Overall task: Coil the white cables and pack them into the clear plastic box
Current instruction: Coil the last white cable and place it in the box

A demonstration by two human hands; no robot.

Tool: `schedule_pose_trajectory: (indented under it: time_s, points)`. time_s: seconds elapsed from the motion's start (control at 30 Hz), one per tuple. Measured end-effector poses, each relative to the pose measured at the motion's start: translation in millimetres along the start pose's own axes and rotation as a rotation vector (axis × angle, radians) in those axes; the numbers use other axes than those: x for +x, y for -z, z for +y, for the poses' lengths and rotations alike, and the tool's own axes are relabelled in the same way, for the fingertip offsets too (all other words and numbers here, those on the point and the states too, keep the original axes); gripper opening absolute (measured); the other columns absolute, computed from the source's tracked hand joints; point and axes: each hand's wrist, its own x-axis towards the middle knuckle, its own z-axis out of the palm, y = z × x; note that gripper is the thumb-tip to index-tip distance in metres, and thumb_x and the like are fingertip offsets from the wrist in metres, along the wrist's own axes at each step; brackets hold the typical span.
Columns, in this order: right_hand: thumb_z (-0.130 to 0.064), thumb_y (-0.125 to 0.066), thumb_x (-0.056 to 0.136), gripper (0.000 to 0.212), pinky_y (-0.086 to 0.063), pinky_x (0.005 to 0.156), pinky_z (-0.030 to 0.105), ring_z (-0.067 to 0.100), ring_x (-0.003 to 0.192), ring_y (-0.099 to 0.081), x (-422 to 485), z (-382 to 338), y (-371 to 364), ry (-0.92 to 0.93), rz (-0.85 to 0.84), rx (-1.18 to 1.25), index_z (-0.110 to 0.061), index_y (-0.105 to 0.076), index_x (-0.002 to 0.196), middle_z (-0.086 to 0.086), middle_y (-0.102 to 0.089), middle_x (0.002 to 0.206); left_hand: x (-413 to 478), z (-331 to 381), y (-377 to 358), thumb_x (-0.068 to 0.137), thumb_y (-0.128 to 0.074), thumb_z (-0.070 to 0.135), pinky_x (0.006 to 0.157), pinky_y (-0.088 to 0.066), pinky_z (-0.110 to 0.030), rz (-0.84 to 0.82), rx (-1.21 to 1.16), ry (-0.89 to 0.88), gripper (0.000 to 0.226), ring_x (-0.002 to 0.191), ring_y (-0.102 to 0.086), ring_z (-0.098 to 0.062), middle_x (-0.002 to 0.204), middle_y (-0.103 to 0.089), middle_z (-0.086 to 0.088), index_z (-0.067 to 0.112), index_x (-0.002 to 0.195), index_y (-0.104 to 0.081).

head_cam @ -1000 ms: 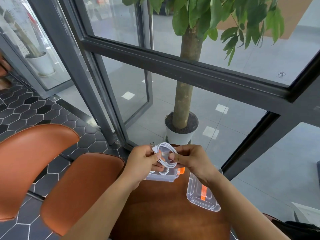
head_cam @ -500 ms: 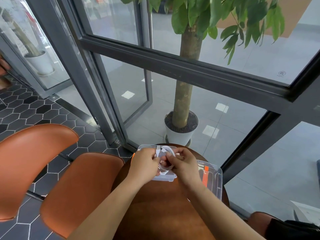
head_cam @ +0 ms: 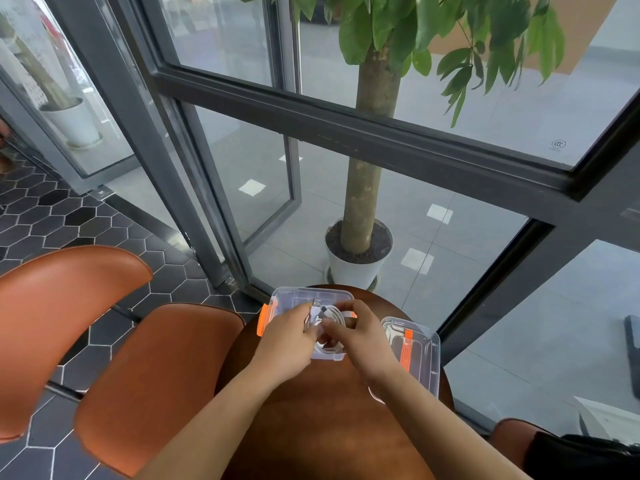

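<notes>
Off the table's left edge sit two orange-brown chairs, the outer chair (head_cam: pixel 62 323) and the nearer chair (head_cam: pixel 156 375) side by side on dark hexagon floor tiles (head_cam: pixel 52 223). Now the round brown table (head_cam: pixel 329 431) itself, and all the action is at its far edge. That's where the clear plastic box (head_cam: pixel 294 295) stands, open at the top, with an orange latch (head_cam: pixel 262 320) hanging on its left end.

Left hand (head_cam: pixel 287 344) reaches in from the near-left, fingers curled and clamped on the left side of the white cable (head_cam: pixel 334 315). The cable is wound into a loose coil and sits down inside the box, low between the walls. A USB plug (head_cam: pixel 317 302) pokes out toward the far wall. Whether the coil touches the box floor, I cannot tell, because the hands cover it.

Right hand (head_cam: pixel 362 337) comes over the box's right end, fingers bent and pinching the right side of the same coil. The two sets of fingertips almost meet over the middle of the loops.

Just right of that wrist, by the table's right edge, lies the clear lid (head_cam: pixel 424 362) with an orange strip (head_cam: pixel 405 351) running along it, apart from the box.

Beyond the table's far edge, behind the dark-framed glass, a potted tree (head_cam: pixel 360 268) stands in a white pot.
</notes>
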Motion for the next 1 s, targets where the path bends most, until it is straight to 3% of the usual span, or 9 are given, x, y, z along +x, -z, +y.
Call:
schedule_pose_trajectory:
  time_s: [0.07, 0.2, 0.33, 0.43, 0.57, 0.63, 0.87, 1.0]
  points:
    - [-0.013, -0.072, 0.086, 0.028, -0.061, 0.072, 0.036, 0.021, 0.071, -0.075, 0.4, 1.0, 1.0, -0.002, -0.005, 0.006, -0.013, -0.058, 0.11, 0.008, -0.076, 0.084, 0.8, 0.2, -1.6, 0.103, -0.048, 0.023, 0.073, -0.059, -0.028, 0.01, -0.026, 0.007, 0.039, 0.086, -0.07, -0.02, 0.106, -0.067, -0.004, 0.022, 0.142, -0.048]
    - [-0.007, -0.068, 0.085, 0.028, -0.063, 0.076, 0.04, 0.018, 0.073, -0.075, 2.3, 5.7, 1.3, 0.009, -0.004, -0.048, -0.013, -0.058, 0.11, 0.005, -0.076, 0.086, 2.9, -1.9, -2.6, 0.103, -0.048, 0.025, 0.061, -0.043, -0.019, 0.076, -0.023, 0.008, 0.033, 0.078, -0.064, -0.016, 0.111, -0.069, -0.011, 0.015, 0.135, -0.052]
    - [-0.024, -0.07, 0.087, 0.019, -0.062, 0.069, 0.035, 0.01, 0.065, -0.073, 3.1, 8.3, -1.0, 0.064, 0.069, -0.199, -0.02, -0.062, 0.103, -0.001, -0.075, 0.082, 1.3, -2.5, -6.3, 0.104, -0.047, 0.027, 0.057, -0.03, -0.019, 0.124, 0.139, -0.067, 0.024, 0.079, -0.056, -0.013, 0.093, -0.061, -0.001, 0.016, 0.123, -0.056]
    - [-0.029, -0.065, 0.092, 0.011, -0.059, 0.064, 0.032, 0.006, 0.062, -0.069, 2.1, 9.3, -3.0, 0.159, 0.171, -0.345, -0.02, -0.067, 0.098, -0.005, -0.074, 0.072, 0.3, 0.4, -9.1, 0.104, -0.043, 0.026, 0.073, -0.037, -0.023, 0.13, 0.222, -0.095, 0.032, 0.102, -0.062, -0.021, 0.112, -0.067, -0.004, 0.018, 0.133, -0.052]
    - [-0.025, -0.066, 0.093, 0.01, -0.058, 0.061, 0.026, 0.005, 0.061, -0.07, -0.5, 11.0, -7.0, 0.137, 0.177, -0.279, -0.017, -0.069, 0.095, -0.003, -0.073, 0.068, -1.8, 3.2, -9.5, 0.105, -0.039, 0.026, 0.07, -0.039, -0.025, 0.134, 0.395, -0.121, 0.04, 0.102, -0.066, -0.022, 0.119, -0.068, -0.006, 0.018, 0.145, -0.041]
    - [-0.023, -0.069, 0.09, 0.005, -0.06, 0.063, 0.032, 0.007, 0.061, -0.07, -1.0, 11.7, -8.5, 0.096, 0.17, -0.204, -0.017, -0.068, 0.091, -0.002, -0.073, 0.067, -3.0, 3.1, -10.0, 0.106, -0.039, 0.026, 0.074, -0.049, -0.03, 0.111, 0.47, -0.128, 0.047, 0.104, -0.067, -0.022, 0.124, -0.067, -0.006, 0.02, 0.152, -0.031]
    - [-0.028, -0.071, 0.088, 0.019, -0.063, 0.068, 0.04, 0.016, 0.065, -0.073, 2.8, 10.6, -1.3, 0.025, 0.053, -0.107, -0.015, -0.065, 0.101, 0.002, -0.075, 0.075, 1.2, -11.3, -10.8, 0.105, -0.046, 0.032, 0.091, -0.052, -0.032, 0.097, 0.142, -0.052, 0.047, 0.11, -0.065, -0.02, 0.131, -0.066, -0.003, 0.026, 0.151, -0.04]
    - [-0.018, -0.078, 0.081, 0.027, -0.063, 0.07, 0.044, 0.021, 0.068, -0.074, 4.7, 16.8, 0.8, -0.026, 0.012, -0.089, -0.015, -0.064, 0.104, 0.007, -0.074, 0.085, 0.2, -13.1, -11.7, 0.102, -0.052, 0.032, 0.087, -0.055, -0.034, 0.118, 0.016, -0.03, 0.044, 0.104, -0.067, -0.025, 0.125, -0.067, -0.005, 0.026, 0.145, -0.048]
